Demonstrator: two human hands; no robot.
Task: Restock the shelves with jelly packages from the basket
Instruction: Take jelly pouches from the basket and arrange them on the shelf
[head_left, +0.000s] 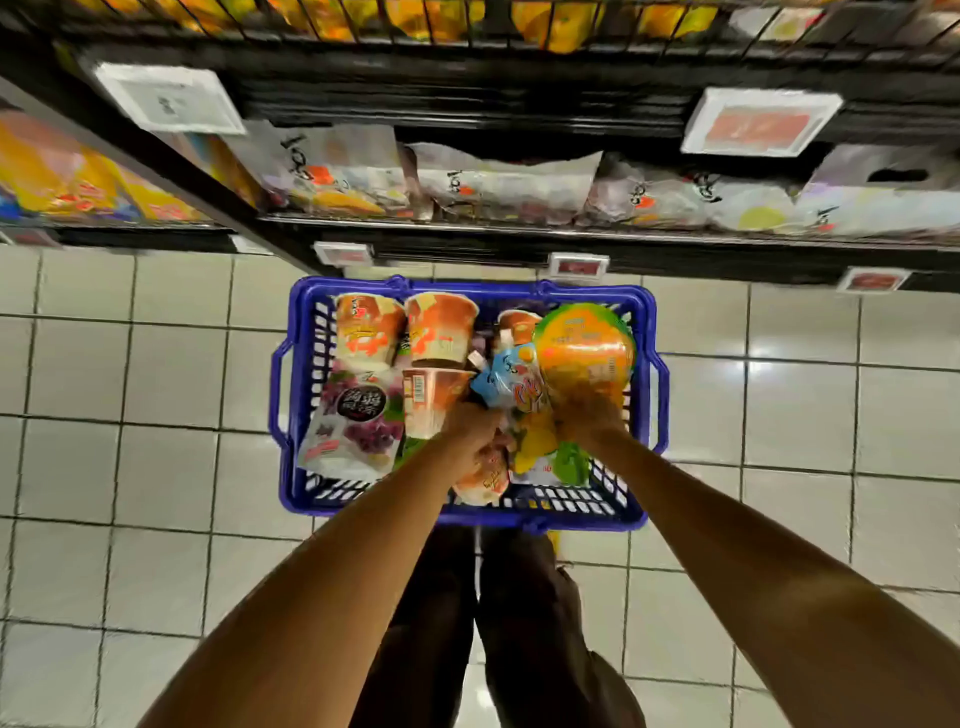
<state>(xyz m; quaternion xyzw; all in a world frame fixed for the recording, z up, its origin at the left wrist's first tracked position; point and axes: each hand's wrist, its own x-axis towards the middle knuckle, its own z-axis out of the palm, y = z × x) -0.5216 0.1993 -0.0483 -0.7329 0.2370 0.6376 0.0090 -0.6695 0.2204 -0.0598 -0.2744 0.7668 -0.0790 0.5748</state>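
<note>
Your right hand (592, 418) curls its fingers round the orange jelly tub (584, 348) just beyond them — whether your left hand (472, 431) holds anything, you cannot tell.

Basket (306, 364): blue moulded plastic, lattice walls, mild sheen.
Orange cups (441, 327): printed plastic, semi-gloss.
Orange tub (584, 343): glossy plastic, shiny top.
Grape pouch (358, 421) and blue pouch (506, 379): glossy printed film, creased.
Shelf bags (509, 187): thin crinkled plastic film, partly see-through, shiny.
Shelf (467, 93): black, matt, looks like painted metal. The level above has a black wire grid (363, 21).
Price tags (761, 122): smooth white plastic frames; insert material can't be made out, too blurred.
Floor (779, 395): pale tiles, smooth, high gloss with light glare, dark matt grout lines.
Trousers (524, 623): dark cloth, matt.
</note>
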